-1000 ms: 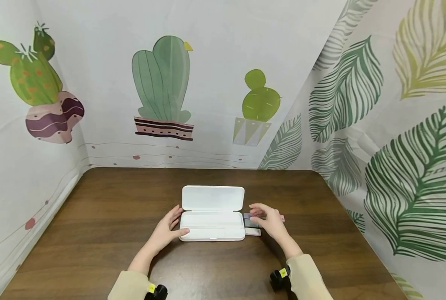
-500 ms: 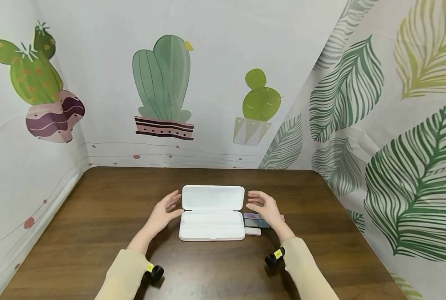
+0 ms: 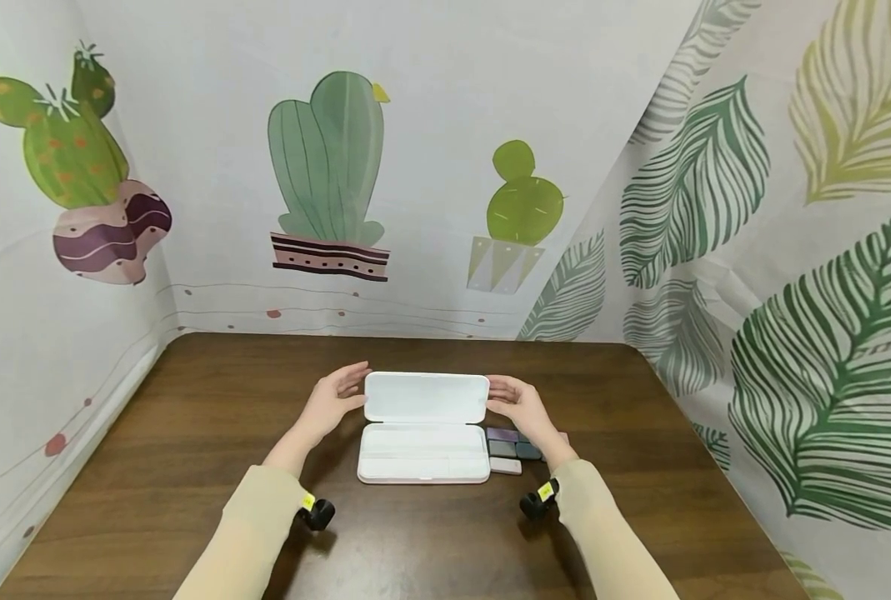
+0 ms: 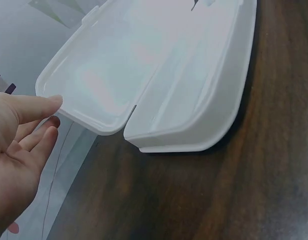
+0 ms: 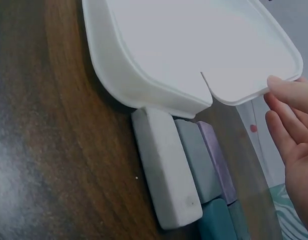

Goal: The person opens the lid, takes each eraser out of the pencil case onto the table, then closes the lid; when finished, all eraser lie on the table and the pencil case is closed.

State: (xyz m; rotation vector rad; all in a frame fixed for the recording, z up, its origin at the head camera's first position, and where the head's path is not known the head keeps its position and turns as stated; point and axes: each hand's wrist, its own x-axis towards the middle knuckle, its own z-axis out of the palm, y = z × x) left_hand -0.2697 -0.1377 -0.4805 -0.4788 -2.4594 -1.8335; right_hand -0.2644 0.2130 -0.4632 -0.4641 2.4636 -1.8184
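A white plastic pencil case [image 3: 424, 467] lies on the table with its lid [image 3: 426, 397] raised and tilted back. Its inside looks bare, with a long divider ridge. My left hand [image 3: 327, 406] holds the lid's left edge, thumb at the front corner and fingers beside and behind it, as the left wrist view shows. At the opposite edge my right hand [image 5: 299, 130] pinches the lid, its thumb over the rim and its fingers behind. Just right of the case sit small oblong blocks: a white one [image 5: 166, 167], a grey one [image 5: 199, 160], a purple one [image 5: 217, 160] and a teal one [image 5: 216, 220].
The brown wooden table [image 3: 250, 392] carries the case near its middle. A pale cloth wall with printed cacti [image 3: 325, 167] stands behind it, and a leaf-printed cloth [image 3: 828, 333] hangs on the right. Part of a pinkish block shows by the right wrist.
Both hands have moved up and away from me, from beside the case and the blocks to the two side edges of the lid. The case and blocks have stayed in place.
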